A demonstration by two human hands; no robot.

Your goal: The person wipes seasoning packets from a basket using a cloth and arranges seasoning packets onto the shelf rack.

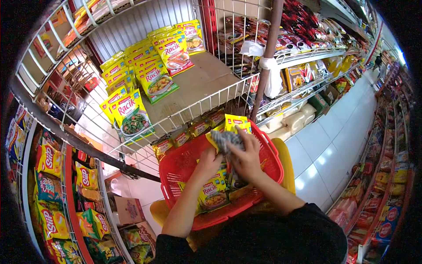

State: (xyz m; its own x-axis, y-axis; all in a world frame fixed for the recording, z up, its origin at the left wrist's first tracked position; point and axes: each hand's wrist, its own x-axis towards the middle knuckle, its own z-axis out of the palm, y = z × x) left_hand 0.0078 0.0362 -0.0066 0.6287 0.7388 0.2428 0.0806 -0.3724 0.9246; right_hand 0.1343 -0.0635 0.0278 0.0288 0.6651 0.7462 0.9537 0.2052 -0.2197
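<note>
Over a red plastic basket (179, 163), my two hands are close together. My right hand (247, 155) is closed on a crumpled grey patterned cloth (227, 140). My left hand (210, 161) pinches a small yellow packet (211, 141), mostly hidden behind the cloth. Inside the basket lie several yellow Racik seasoning packets; one Racik packet (213, 193) faces up near my left wrist. Another yellow packet (236, 119) stands at the basket's far side, just beyond my right fingers.
On a cardboard-lined wire shelf (200, 83) ahead stand rows of Racik packets (157, 81). A white wire fence (184, 115) edges it, with a brown post (266, 61) at right. Snack bags (50, 160) fill racks at left. A tiled aisle (327, 145) runs along the right.
</note>
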